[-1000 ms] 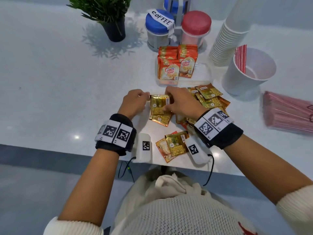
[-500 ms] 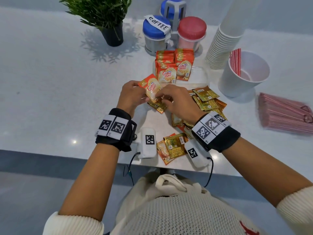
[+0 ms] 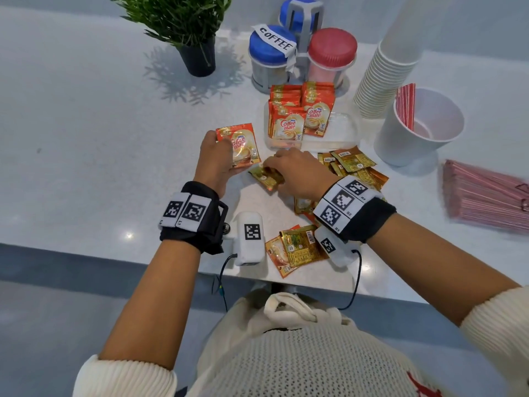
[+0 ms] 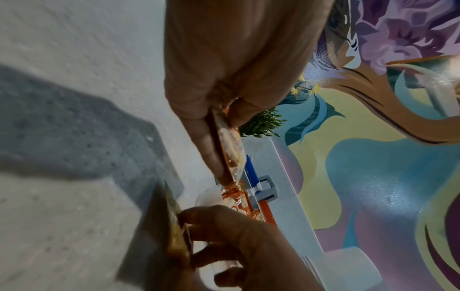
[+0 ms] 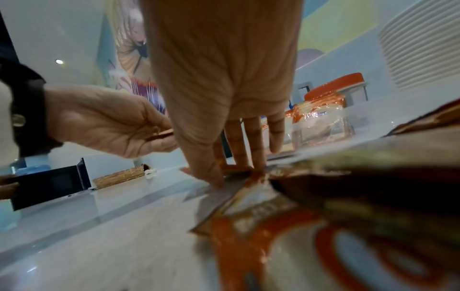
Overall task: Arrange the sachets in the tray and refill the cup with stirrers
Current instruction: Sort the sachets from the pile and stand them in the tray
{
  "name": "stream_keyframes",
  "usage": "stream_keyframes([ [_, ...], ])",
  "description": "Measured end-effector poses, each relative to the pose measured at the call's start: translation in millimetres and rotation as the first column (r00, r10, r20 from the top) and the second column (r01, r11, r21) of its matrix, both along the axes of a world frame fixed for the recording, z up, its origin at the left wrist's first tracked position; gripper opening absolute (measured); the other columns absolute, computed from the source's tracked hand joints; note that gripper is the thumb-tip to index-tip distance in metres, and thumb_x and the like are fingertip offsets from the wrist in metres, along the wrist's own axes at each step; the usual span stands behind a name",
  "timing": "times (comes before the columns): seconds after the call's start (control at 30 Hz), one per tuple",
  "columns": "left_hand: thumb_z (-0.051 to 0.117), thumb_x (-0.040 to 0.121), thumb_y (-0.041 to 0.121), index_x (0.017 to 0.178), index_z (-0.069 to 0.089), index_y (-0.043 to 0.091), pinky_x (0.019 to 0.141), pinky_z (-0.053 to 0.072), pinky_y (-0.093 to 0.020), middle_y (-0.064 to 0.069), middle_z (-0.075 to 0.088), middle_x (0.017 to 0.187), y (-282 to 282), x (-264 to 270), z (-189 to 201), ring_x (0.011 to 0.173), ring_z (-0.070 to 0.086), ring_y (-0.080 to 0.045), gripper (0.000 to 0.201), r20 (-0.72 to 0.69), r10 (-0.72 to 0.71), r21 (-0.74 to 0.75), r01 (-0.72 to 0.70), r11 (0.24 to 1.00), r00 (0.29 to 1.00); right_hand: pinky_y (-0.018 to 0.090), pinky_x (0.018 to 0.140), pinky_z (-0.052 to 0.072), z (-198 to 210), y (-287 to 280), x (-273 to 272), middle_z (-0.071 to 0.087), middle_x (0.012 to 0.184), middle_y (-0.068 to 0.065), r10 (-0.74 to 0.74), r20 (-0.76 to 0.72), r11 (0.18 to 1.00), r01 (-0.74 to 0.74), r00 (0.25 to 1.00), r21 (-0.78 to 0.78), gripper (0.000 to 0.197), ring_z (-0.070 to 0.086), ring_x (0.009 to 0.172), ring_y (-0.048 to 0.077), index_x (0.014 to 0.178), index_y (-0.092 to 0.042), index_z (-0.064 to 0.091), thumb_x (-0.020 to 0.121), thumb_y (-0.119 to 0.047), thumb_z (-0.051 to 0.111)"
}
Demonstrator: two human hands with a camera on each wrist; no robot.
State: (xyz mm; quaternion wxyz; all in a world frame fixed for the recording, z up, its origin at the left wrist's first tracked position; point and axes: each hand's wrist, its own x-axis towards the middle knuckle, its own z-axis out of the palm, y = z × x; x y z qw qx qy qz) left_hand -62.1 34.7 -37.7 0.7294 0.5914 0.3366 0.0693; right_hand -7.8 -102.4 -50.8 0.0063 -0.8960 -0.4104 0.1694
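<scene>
My left hand (image 3: pixel 214 159) holds an orange Coffee mate sachet (image 3: pixel 242 144) upright by its left edge, just left of the clear tray (image 3: pixel 343 130); the left wrist view shows this sachet (image 4: pixel 231 145) pinched between thumb and fingers. In the tray's left part stand rows of the same sachets (image 3: pixel 289 121). My right hand (image 3: pixel 297 170) reaches down to a gold sachet (image 3: pixel 266 177) on the counter, thumb and fingertips (image 5: pixel 239 153) pinching it. At the right, a white cup (image 3: pixel 423 144) holds a few red stirrers (image 3: pixel 405 107).
Loose gold sachets (image 3: pixel 352 164) lie in front of the tray, more (image 3: pixel 297 247) near the counter edge. A pile of pink stirrers (image 3: pixel 486 196) lies far right. Behind stand stacked cups (image 3: pixel 383 67), blue-lidded (image 3: pixel 269 55) and red-lidded jars (image 3: pixel 332 53), and a potted plant (image 3: pixel 194 32).
Both hands lifted a sachet and turned it printed side up. The left hand now holds it alone, further left. The right hand let go and dropped to a gold sachet.
</scene>
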Motion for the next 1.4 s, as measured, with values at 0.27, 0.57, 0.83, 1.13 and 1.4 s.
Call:
stream_keyframes([
  [0.27,0.035,0.091,-0.002,0.113,0.05,0.006,0.067,0.057,-0.024,-0.008,0.062,0.099,3.8,0.9,3.5,0.082,0.064,-0.017,0.027,0.054,-0.029,0.02,0.028,0.999,0.998,0.023,0.081,0.04,11.2,-13.0,13.0,0.064,0.117,0.014,-0.306,-0.338,0.803,0.432,0.89,0.411,0.031,0.059,0.107,0.027,0.12,-0.005,0.058,0.089,-0.009,0.053],
  [0.57,0.036,0.095,0.005,0.102,0.058,0.012,0.06,0.055,-0.021,-0.009,0.065,0.099,-8.0,14.6,6.4,0.08,0.065,-0.017,0.024,0.086,-0.074,0.079,0.067,0.995,0.994,0.027,0.067,0.047,29.8,-30.6,18.5,0.06,0.111,0.013,-0.108,-0.875,0.379,0.833,0.472,0.403,0.024,0.058,0.09,0.019,0.117,-0.006,0.05,0.094,-0.003,0.047],
  [0.83,0.032,0.1,0.015,0.111,0.056,0.013,0.066,0.058,-0.025,-0.008,0.065,0.105,-29.5,30.5,10.6,0.087,0.066,-0.018,0.027,0.124,-0.18,0.081,0.171,0.982,0.976,0.039,0.074,0.052,23.4,-37.6,23.8,0.068,0.098,0.022,-0.238,-0.818,0.253,0.847,0.523,0.468,0.02,0.064,0.081,0.024,0.1,0.005,0.062,0.081,-0.001,0.065],
  [1.13,0.041,0.099,0.022,0.129,0.046,0.012,0.07,0.056,-0.023,-0.011,0.061,0.121,-53.1,44.4,2.9,0.099,0.063,-0.022,0.032,0.11,-0.394,0.211,0.365,0.907,0.913,0.019,0.051,0.039,22.8,-32.0,33.6,0.057,0.067,0.008,-0.347,-0.695,0.226,0.776,0.63,0.589,0.02,0.048,0.055,0.009,0.089,0.008,0.066,0.079,-0.01,0.07],
  [1.4,0.043,0.097,0.008,0.132,0.04,0.013,0.088,0.054,-0.037,-0.011,0.057,0.127,-57.9,67.9,1.7,0.112,0.059,-0.026,0.036,0.063,-0.442,0.294,0.407,0.865,0.895,0.02,0.056,0.042,23.5,-40.6,49.9,0.062,0.079,0.01,-0.417,-0.57,0.386,0.706,0.708,0.594,0.014,0.051,0.067,0.012,0.091,0.002,0.066,0.086,-0.009,0.06],
])
